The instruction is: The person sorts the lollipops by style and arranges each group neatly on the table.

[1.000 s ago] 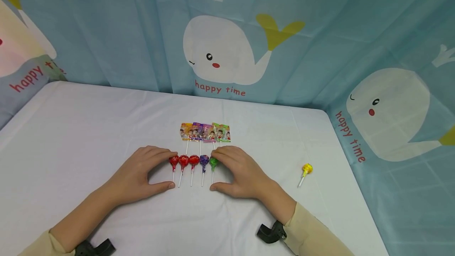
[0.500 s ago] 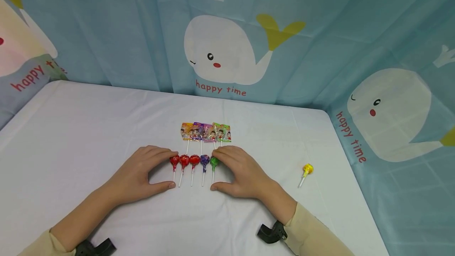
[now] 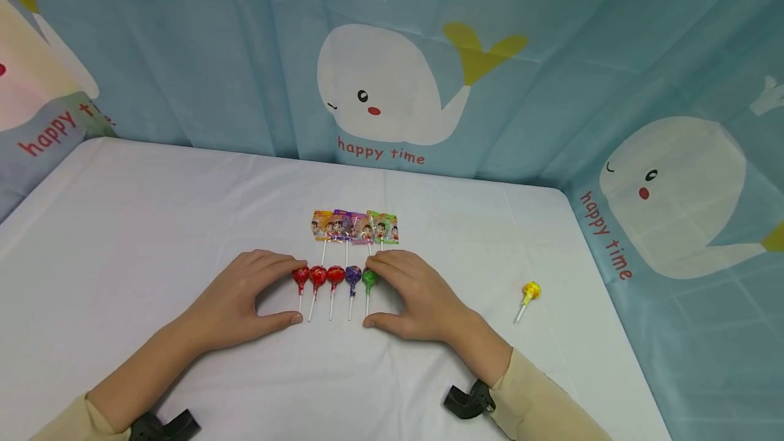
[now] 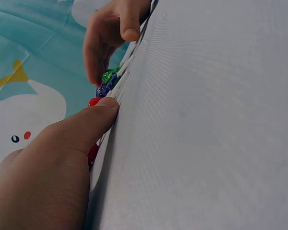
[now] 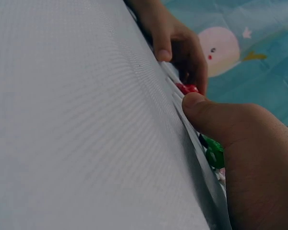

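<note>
In the head view a row of round wrapped lollipops lies on the white-covered table. Three are red (image 3: 317, 275), followed by a purple lollipop (image 3: 353, 273) and a green lollipop (image 3: 370, 278) at the right end. My left hand (image 3: 229, 301) frames the row's left end, index fingertip at the outer red head and thumb beside the stick end. At the other end my right hand (image 3: 422, 297) mirrors it, its index finger partly covering the green head and its thumb by the stick. In the left wrist view the left thumb (image 4: 96, 117) hides part of the row.
Behind the row lie several flat-wrapped lollipops, from an orange packet (image 3: 321, 225) to a green packet (image 3: 386, 229), their sticks pointing toward me. A yellow lollipop (image 3: 530, 291) lies apart on the right. A blue whale-print curtain (image 3: 245, 73) borders the table's back and sides.
</note>
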Tool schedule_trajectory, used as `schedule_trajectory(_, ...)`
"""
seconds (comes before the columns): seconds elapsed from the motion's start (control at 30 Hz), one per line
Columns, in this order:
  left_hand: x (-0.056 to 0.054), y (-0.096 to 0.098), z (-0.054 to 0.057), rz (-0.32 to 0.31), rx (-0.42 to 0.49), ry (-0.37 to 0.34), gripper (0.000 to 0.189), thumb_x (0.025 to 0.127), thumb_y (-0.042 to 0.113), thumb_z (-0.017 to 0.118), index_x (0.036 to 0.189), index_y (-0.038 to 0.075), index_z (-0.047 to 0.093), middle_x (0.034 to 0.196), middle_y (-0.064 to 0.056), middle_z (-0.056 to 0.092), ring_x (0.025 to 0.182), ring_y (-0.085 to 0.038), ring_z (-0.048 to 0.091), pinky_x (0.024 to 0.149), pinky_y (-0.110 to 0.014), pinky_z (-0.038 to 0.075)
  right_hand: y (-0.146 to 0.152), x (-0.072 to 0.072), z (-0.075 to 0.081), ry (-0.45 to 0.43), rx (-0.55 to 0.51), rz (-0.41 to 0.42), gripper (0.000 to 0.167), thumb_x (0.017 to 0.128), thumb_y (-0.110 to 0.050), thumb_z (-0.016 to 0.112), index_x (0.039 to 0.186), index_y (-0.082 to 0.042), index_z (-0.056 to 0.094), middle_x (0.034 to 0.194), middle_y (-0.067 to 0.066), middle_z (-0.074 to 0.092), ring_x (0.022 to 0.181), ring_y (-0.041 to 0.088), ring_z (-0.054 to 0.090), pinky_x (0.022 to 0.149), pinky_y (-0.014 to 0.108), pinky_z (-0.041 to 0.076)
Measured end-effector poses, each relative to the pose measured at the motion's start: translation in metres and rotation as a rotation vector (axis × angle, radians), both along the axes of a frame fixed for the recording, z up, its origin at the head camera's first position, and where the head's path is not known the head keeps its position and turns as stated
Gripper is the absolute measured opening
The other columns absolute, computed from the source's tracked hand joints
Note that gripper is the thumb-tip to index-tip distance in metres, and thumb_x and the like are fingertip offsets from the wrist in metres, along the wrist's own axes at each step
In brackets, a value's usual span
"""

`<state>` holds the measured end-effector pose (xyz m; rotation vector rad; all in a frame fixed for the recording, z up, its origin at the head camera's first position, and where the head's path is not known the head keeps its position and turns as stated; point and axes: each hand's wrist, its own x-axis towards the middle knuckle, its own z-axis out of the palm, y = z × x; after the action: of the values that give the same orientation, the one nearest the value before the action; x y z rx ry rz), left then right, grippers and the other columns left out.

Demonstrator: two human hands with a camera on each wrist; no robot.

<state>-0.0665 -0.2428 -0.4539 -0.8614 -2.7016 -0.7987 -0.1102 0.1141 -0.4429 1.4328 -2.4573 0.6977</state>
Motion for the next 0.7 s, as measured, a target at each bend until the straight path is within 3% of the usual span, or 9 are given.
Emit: schedule_trajectory(0.7, 0.0010, -0.0007, 0.0004, -0.002, 0.005, -0.004, 0.081, 0.081, 0.051, 0.096, 0.149, 0.021, 0.067, 0.142, 0.006, 0.068, 0.130, -0.021, 0.059, 0.107, -0.054, 0.047, 0.0054, 0.0029, 0.0015, 0.020, -0.027, -0.007, 0.087, 0.085, -0.052, 0.091, 0.148, 0.001, 0.063, 0.150, 0.013, 0.065, 0.144, 0.027, 0.057, 0.125, 0.044, 0.040)
